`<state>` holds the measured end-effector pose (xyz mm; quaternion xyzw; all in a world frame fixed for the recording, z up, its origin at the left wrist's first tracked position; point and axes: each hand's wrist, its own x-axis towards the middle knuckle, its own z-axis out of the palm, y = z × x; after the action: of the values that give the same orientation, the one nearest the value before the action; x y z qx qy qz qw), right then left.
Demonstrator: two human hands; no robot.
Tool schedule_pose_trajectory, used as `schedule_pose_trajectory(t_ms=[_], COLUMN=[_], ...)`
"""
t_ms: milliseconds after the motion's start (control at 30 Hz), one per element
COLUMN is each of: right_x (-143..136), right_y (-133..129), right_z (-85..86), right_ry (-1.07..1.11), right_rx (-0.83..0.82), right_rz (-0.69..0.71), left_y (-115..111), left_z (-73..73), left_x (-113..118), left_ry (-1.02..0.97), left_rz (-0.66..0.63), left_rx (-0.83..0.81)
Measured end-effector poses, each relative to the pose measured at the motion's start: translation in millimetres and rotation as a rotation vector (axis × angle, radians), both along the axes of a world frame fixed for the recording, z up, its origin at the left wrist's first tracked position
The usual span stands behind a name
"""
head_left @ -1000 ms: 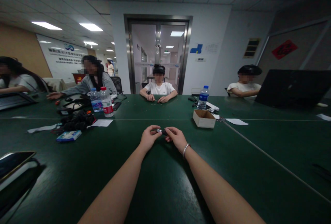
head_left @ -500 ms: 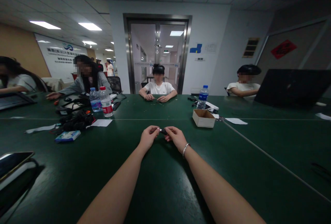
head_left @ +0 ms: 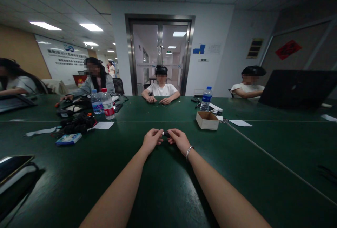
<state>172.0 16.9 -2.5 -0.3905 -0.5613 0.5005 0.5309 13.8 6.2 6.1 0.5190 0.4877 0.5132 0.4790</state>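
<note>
A small dark object with a silvery end [head_left: 165, 134] is held between my hands, just above the green table [head_left: 168, 186]; its exact kind is too small to make out. Thumb and fingers of my left hand [head_left: 152, 141] are pinched at the silvery end. My right hand [head_left: 180, 140], with a silver bangle at the wrist, pinches the dark end. Fingertips hide part of the object on both sides.
Ahead to the right stands an open cardboard box [head_left: 207, 121], with a water bottle [head_left: 206, 99] behind it. Two bottles, a tissue pack [head_left: 68, 139] and black cables [head_left: 77, 123] are at left. Several people sit around the table; a laptop [head_left: 297, 89] is at right.
My hands have barely moved, still holding the small dark object. Across the table at left, a person in grey has shifted to the right and drawn an arm in.
</note>
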Motion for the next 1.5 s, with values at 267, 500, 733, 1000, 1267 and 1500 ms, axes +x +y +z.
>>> schedule_pose_trajectory(t_ms=[267, 500, 733, 1000, 1267, 1500], right_x=[0.4, 0.8, 0.8, 0.5, -0.8, -0.2], right_y=[1.3, 0.6, -1.2, -0.7, -1.4, -2.5], right_z=[-1.1, -0.3, 2.0, 1.2, 2.0, 2.6], right_ry=[-0.031, -0.062, -0.046, -0.077, -0.101, -0.098], right_rx=[0.015, 0.013, 0.016, 0.023, 0.005, 0.021], right_rz=[-0.014, -0.006, -0.001, -0.003, 0.005, 0.009], left_y=[-4.7, -1.1, -8.1, -2.7, -6.0, -6.4], left_z=[3.0, 1.1, 4.5, 0.0, 1.2, 0.8], left_x=[-2.1, -1.5, -0.8, -1.7, 0.5, -0.6], left_ry=[0.054, 0.116, 0.098, 0.143, 0.119, 0.178], left_rz=[-0.114, -0.099, -0.131, -0.15, -0.087, -0.077], left_rx=[0.249, -0.009, 0.126, 0.14, 0.098, 0.134])
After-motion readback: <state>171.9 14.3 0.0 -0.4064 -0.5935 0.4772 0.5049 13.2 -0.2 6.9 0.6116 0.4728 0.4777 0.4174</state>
